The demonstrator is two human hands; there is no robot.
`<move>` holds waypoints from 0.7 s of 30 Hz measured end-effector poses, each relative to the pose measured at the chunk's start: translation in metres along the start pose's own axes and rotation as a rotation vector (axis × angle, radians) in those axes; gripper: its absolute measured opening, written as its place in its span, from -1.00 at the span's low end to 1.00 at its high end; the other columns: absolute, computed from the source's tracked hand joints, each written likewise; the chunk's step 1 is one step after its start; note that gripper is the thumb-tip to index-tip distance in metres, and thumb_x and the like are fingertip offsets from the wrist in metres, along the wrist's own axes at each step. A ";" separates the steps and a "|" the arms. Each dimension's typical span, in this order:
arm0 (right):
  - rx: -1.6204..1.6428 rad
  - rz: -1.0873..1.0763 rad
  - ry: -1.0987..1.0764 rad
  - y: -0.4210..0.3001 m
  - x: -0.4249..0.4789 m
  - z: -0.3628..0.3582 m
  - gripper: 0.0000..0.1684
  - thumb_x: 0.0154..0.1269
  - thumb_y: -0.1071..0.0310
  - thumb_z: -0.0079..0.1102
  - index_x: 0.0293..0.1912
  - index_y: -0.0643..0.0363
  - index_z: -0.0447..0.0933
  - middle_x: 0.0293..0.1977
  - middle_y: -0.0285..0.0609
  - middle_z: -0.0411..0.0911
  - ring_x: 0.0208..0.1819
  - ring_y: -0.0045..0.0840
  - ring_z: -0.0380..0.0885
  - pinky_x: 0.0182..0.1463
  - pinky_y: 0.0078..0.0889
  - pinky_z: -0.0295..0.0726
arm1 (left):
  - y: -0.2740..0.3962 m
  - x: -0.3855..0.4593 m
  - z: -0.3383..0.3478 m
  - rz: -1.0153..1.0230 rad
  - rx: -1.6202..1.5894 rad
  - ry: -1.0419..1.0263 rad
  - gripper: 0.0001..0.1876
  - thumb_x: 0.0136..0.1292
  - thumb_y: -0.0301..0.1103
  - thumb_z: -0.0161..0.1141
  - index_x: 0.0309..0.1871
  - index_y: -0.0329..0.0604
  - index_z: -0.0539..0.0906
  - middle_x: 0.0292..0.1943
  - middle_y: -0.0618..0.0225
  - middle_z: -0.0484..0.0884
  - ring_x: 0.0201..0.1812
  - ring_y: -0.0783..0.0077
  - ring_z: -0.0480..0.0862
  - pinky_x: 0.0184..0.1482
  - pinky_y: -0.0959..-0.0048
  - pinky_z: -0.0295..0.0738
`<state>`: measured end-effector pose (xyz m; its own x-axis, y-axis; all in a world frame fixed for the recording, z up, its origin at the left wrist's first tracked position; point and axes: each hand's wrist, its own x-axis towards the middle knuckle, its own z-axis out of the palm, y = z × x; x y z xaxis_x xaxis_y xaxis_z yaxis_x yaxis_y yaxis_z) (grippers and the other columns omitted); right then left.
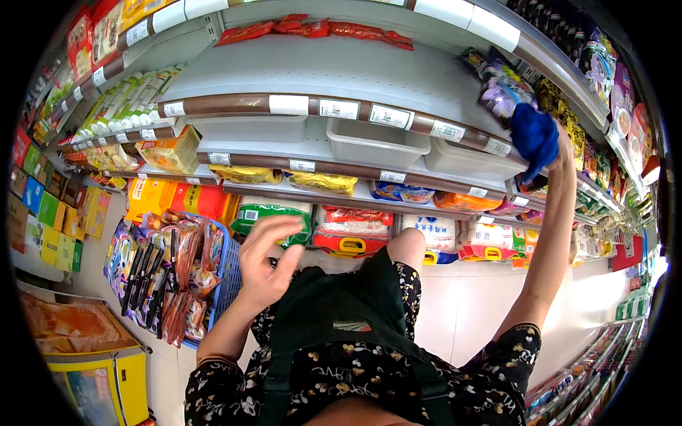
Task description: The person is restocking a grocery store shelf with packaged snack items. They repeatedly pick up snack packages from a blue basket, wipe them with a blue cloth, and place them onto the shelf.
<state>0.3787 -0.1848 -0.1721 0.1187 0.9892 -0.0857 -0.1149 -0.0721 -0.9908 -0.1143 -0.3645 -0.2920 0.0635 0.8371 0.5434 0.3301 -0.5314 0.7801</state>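
My right hand (563,145) grips a bunched blue cloth (534,137) at the right end of a grey metal shelf (330,66). Just beyond the cloth, purple snack packets (503,90) lie against the shelf's right side. In front of my body, my left hand (269,261) hangs in the air, fingers apart and nothing in it. Beside it on the left stands a blue plastic basket (228,266), heaped with packaged snacks (165,271). At the back of the shelf lie several red packets (314,29).
Below are translucent plastic bins (375,144), then yellow packets (322,182). Rice bags (351,231) line the bottom by my knee. Green-and-white packages (130,101) fill the left shelf. A yellow cabinet (130,383) stands at lower left, and another stocked rack (591,367) at lower right.
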 end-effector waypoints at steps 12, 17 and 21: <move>-0.437 -0.250 -0.341 0.108 -0.151 0.194 -0.77 0.34 0.34 0.04 -0.15 0.30 0.55 -0.40 -0.36 0.51 -0.34 -0.71 0.39 -0.20 -0.62 0.40 | -0.034 0.012 0.064 -0.745 -1.273 -0.093 -0.54 0.15 -0.62 0.13 0.16 -0.30 0.41 0.02 0.13 0.57 0.01 0.25 0.61 0.07 0.24 0.53; -0.608 -0.889 -0.302 0.107 -0.157 0.209 -0.62 0.22 0.26 0.16 0.02 0.19 0.53 0.14 0.01 0.36 0.01 -0.31 0.46 0.06 -0.30 0.42 | -0.036 0.004 0.055 -0.743 -1.273 -0.152 -0.43 0.03 -0.72 0.05 0.20 -0.31 0.37 0.01 0.09 0.58 0.00 0.18 0.62 0.09 0.19 0.53; -1.114 -1.259 -0.610 0.149 -0.179 0.240 -0.36 0.00 0.09 0.32 0.15 -0.16 0.46 0.31 -0.04 0.18 0.25 -0.10 0.22 0.09 -0.05 0.31 | -0.036 -0.006 0.062 -0.772 -1.415 -0.330 -0.29 0.12 -0.53 0.20 0.36 -0.11 0.18 0.26 0.24 0.34 0.23 0.32 0.43 0.24 0.30 0.39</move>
<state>0.1041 -0.3422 -0.2788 -0.7745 0.3949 0.4942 0.4330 0.9005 -0.0409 -0.0684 -0.3419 -0.3425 0.5491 0.8354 -0.0257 -0.6812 0.4651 0.5653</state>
